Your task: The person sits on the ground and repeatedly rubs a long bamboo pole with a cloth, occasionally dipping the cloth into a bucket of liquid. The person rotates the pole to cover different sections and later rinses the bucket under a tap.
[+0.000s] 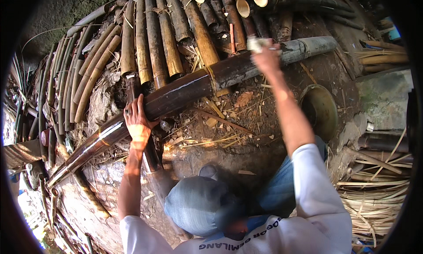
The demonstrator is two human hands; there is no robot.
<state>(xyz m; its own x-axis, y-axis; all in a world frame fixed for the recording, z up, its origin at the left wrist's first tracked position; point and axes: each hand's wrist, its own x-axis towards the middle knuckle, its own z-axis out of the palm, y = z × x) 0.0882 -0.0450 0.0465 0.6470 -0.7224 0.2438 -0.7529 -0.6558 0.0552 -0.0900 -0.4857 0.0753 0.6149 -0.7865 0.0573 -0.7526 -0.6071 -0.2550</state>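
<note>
A long dark bamboo pole [185, 88] lies slantwise across the ground, its low end far to the left and its pale, greyish end up to the right; everything else sits around it. Beyond its left half, a row of yellow-brown bamboo lengths [145, 42] leans side by side, their ends stopping just short of the pole. Thin green bamboo canes [44, 82] fan out further left of that row.

The left hand [137, 122] rests on the pole's lower-left stretch, palm down and fingers spread over the glossy, wet-looking surface; it presses on it rather than closing round it. A shorter dark bamboo piece [152, 159] runs under the pole right at that hand and comes down toward the person's knee [198, 205], which is clad in grey-blue cloth.

On the near side of the pole's middle, the ground is strewn with bamboo shavings and chips [220, 122].

The right hand [265, 55] sits on the pole's upper-right part, closed on a whitish pad or rag [257, 43] that lies against the pole; the hand is blurred, so I cannot tell how the fingers lie. Below the pole's right end, a round greenish metal bowl [320, 111] sits on the dirt. Further right and lower, a heap of pale split bamboo strips [374, 201] lies well apart from the pole.
</note>
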